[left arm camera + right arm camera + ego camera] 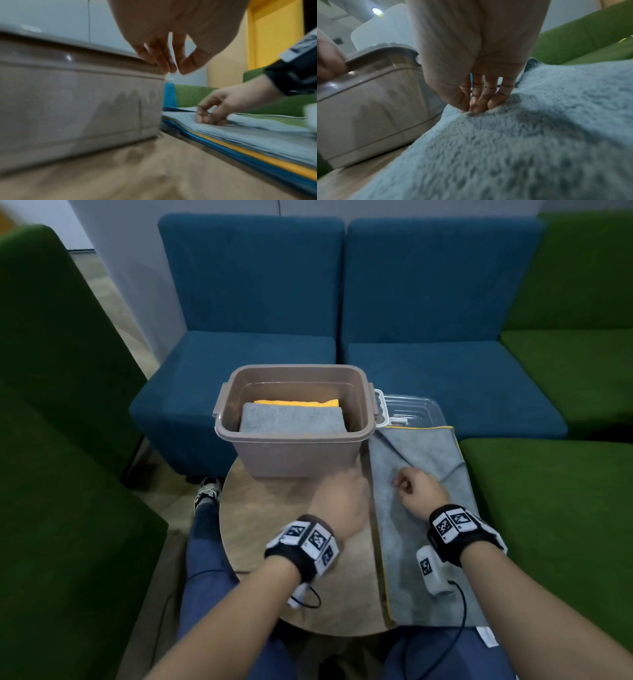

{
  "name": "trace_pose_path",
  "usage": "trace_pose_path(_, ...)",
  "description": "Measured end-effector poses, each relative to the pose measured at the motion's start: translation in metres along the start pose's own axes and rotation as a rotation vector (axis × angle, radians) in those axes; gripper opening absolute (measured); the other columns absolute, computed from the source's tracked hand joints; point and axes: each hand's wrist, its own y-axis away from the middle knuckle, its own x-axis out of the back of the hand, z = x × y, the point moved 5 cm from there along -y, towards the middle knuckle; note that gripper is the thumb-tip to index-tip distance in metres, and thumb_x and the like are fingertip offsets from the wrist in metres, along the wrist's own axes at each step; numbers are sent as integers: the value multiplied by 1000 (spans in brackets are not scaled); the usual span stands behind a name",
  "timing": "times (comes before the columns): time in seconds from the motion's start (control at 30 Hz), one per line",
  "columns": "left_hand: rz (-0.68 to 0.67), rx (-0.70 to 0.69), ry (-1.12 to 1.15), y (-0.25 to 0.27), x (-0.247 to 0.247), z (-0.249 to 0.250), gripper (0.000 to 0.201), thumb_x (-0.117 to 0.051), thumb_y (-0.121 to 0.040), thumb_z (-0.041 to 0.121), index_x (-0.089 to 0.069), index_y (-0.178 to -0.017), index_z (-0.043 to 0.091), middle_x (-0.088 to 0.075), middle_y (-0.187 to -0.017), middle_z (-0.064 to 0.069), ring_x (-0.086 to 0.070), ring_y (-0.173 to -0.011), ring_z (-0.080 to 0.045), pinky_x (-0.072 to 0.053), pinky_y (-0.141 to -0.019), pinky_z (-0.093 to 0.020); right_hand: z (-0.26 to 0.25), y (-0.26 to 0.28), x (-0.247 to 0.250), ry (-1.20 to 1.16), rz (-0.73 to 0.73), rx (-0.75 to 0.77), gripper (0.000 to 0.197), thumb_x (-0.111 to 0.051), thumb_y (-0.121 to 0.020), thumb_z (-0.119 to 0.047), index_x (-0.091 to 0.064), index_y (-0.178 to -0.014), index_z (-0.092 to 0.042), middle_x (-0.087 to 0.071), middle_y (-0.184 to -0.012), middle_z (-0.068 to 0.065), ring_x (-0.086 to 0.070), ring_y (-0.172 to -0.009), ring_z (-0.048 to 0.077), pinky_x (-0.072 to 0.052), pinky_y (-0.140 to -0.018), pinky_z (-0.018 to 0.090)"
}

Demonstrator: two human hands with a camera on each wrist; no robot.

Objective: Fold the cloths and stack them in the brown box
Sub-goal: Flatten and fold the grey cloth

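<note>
The brown box (294, 453) stands on the round wooden table (260, 529). Inside it a folded grey cloth (291, 419) lies on a yellow one (296, 402). To its right a flat grey cloth (424, 529) tops a stack with yellow (257, 152) and blue layers beneath. My right hand (400, 482) pinches this grey cloth (522, 135) near its left edge, fingertips (476, 106) pressed into the pile. Blurred, my left hand (346, 491) hovers by the box's front right corner (154, 75); its fingers (164, 63) hang loosely curled and hold nothing.
A clear lid (411, 409) lies behind the cloth stack. Blue sofa seats (257, 285) stand beyond the table and green ones (565, 508) on both sides. My legs in blue trousers (205, 559) are under the table's near edge. Thin black cables run from both wrists.
</note>
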Motion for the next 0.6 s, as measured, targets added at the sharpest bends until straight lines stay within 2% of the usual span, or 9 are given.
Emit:
trace_pose_path(0.07,-135,151,178,-9,-33,3,34,-57,-87,24,-54,-119,12,-41,-128,-11,-45,-116,-31,-40,-99,-42,1,-5,7,47,35,-12,16,-57,-81,-10,-64,-92,-21,-66,-95,3,-62,-94,29,-49,-76,33)
trace_pose_path(0.2,-162,365,388,-22,-68,13,69,-67,-84,27,-30,-140,13,-32,-139,-13,-43,-125,-36,-40,-103,-44,-1,-23,26,140,166,36,21,-57,-84,-12,-62,-105,-13,-63,-107,11,-62,-97,36,-49,-81,40)
trace_pose_path(0.3,-175,415,393,-22,-82,17,86,-68,-85,24,-13,-151,20,-24,-149,-10,-40,-130,-35,-39,-106,-44,10,-43,34,312,142,16,33,-59,-83,-17,-59,-116,-16,-56,-124,7,-58,-111,31,-39,-97,42)
trace_pose_path(0.4,-149,423,395,-18,-86,18,89,-66,-87,24,-5,-153,26,-18,-153,-6,-34,-135,-32,-34,-110,-43,25,-62,40,416,135,-23,45,-61,-83,-17,-54,-128,-16,-46,-138,6,-43,-130,26,-25,-109,42)
trace_pose_path(0.5,-151,434,435,-21,-89,15,98,-68,-87,23,4,-154,28,-16,-156,-4,-29,-139,-29,-28,-115,-43,31,-79,44,385,186,-40,49,-56,-87,-13,-48,-135,-17,-45,-142,8,-38,-134,28,-24,-110,45)
trace_pose_path(0.6,-172,457,461,-27,-91,10,105,-71,-85,23,8,-154,23,-10,-158,-3,-20,-144,-27,-22,-118,-38,38,-91,37,404,42,-121,55,-60,-91,-18,-39,-142,-25,-44,-145,4,-35,-136,28,-28,-106,47)
